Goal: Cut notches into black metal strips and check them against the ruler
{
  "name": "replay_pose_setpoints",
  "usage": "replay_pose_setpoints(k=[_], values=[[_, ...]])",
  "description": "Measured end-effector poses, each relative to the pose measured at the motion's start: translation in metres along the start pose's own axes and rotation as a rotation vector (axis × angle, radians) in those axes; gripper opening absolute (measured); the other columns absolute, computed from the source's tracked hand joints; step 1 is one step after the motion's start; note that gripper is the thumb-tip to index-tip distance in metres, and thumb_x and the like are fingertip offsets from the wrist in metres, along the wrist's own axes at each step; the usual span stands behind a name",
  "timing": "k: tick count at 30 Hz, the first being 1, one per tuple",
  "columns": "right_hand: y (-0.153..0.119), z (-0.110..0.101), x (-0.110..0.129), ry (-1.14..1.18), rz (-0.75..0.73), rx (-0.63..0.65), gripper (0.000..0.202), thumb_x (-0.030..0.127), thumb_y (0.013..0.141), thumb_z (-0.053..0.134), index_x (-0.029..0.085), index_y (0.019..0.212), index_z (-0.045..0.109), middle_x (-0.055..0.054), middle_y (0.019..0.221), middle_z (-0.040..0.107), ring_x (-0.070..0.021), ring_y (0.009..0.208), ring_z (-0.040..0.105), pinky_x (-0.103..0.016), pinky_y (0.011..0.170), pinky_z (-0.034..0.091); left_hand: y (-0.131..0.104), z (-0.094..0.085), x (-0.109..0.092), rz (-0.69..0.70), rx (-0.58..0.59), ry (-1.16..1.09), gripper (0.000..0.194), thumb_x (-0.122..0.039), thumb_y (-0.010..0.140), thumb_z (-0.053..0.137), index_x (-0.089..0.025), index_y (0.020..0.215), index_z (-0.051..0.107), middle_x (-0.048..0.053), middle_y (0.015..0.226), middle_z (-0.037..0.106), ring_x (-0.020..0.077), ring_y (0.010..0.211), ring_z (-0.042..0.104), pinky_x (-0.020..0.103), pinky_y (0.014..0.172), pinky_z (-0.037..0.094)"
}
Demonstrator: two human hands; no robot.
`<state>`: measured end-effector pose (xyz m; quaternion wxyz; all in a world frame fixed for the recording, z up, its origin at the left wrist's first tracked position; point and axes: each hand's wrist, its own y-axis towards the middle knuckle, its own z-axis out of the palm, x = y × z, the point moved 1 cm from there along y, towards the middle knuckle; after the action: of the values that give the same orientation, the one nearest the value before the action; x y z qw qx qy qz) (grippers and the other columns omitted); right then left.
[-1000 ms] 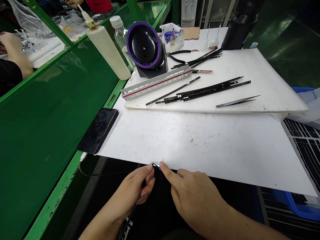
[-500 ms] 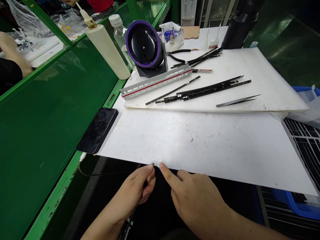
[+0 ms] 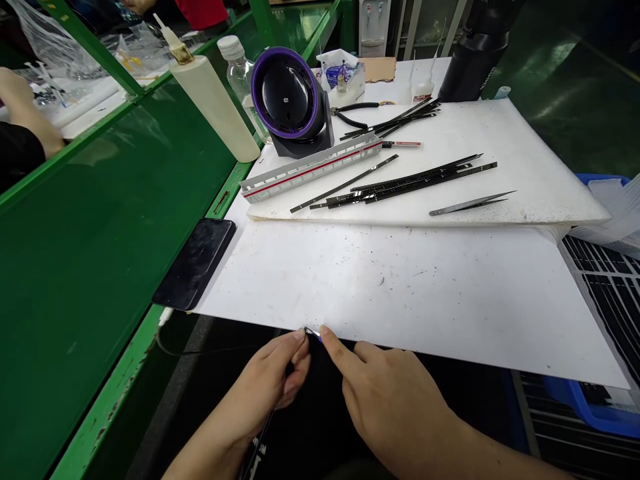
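My left hand (image 3: 270, 383) pinches the top end of a thin black strip (image 3: 261, 437) that runs down under my wrist. My right hand (image 3: 387, 393) meets it from the right, index fingertip touching a tiny blue-and-silver tab (image 3: 313, 331) at the strip's tip. Both hands hover at the near edge of the white sheet (image 3: 400, 293). Further back on a raised white foam board (image 3: 500, 133) lie several more black strips (image 3: 400, 185), metal tweezers (image 3: 470, 203) and a grey model train shell with a red stripe (image 3: 310, 167).
A black phone (image 3: 196, 261) lies at the sheet's left edge beside the green bench (image 3: 100, 220). Behind stand a purple-rimmed fan (image 3: 290, 100), a white glue bottle (image 3: 215, 100), a clear bottle (image 3: 239, 63), pliers (image 3: 355, 112) and a black flask (image 3: 470, 57). Another person's arm (image 3: 25, 113) rests far left. A blue bin (image 3: 585, 400) sits right.
Hands stay almost fixed at the sheet's edge, still pinching the strip's tip. The view has shifted slightly; the other person's hand at far left moved a little.
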<state>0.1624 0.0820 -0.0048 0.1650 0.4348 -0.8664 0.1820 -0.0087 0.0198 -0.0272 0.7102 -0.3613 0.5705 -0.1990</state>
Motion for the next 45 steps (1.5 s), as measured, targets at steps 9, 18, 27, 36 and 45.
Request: replay_pose_setpoints(k=[9, 18, 27, 36, 45], values=[[0.000, 0.000, -0.002, -0.051, -0.021, -0.002, 0.065, 0.013, 0.085, 0.051, 0.025, 0.146, 0.032, 0.001, 0.070, 0.061, -0.0148, 0.046, 0.051, -0.030, 0.042, 0.018, 0.001, -0.002, 0.002, 0.006, 0.007, 0.009, 0.041, -0.052, 0.089, 0.045, -0.020, 0.063, 0.040, -0.007, 0.046, 0.034, 0.0053, 0.040, 0.021, 0.019, 0.038, 0.015], [-0.002, 0.010, 0.005, -0.175, -0.001, -0.023, 0.074, 0.010, 0.080, 0.054, 0.023, 0.148, 0.028, 0.001, 0.069, 0.059, -0.0156, 0.041, 0.051, -0.030, 0.039, 0.013, 0.000, -0.003, 0.000, 0.003, 0.012, -0.012, 0.041, -0.051, 0.088, 0.046, -0.020, 0.063, 0.039, -0.007, 0.045, 0.034, 0.0047, 0.039, 0.020, 0.019, 0.037, 0.015], [-0.002, 0.007, 0.002, -0.068, 0.009, -0.021, 0.064, 0.015, 0.087, 0.049, 0.025, 0.147, 0.028, 0.002, 0.069, 0.059, -0.0156, 0.044, 0.052, -0.030, 0.040, 0.019, 0.000, -0.006, -0.001, 0.002, 0.034, -0.008, 0.041, -0.051, 0.088, 0.046, -0.020, 0.062, 0.039, -0.007, 0.045, 0.034, 0.0051, 0.039, 0.020, 0.019, 0.037, 0.015], [0.000, 0.008, 0.012, -0.208, -0.005, 0.000, 0.077, 0.011, 0.074, 0.053, 0.020, 0.147, 0.030, 0.000, 0.067, 0.057, -0.0152, 0.040, 0.050, -0.030, 0.038, 0.012, 0.002, -0.005, 0.000, 0.009, 0.036, -0.010, 0.042, -0.051, 0.088, 0.046, -0.020, 0.062, 0.038, -0.007, 0.045, 0.034, 0.0046, 0.039, 0.020, 0.019, 0.037, 0.015], [-0.002, 0.011, 0.014, -0.230, 0.010, -0.008, 0.080, 0.008, 0.072, 0.050, 0.019, 0.148, 0.028, -0.001, 0.068, 0.057, -0.0164, 0.041, 0.051, -0.030, 0.037, 0.015, -0.001, -0.008, 0.001, -0.007, 0.025, -0.049, 0.040, -0.049, 0.089, 0.046, -0.020, 0.062, 0.038, -0.007, 0.044, 0.034, 0.0048, 0.038, 0.020, 0.018, 0.037, 0.015]])
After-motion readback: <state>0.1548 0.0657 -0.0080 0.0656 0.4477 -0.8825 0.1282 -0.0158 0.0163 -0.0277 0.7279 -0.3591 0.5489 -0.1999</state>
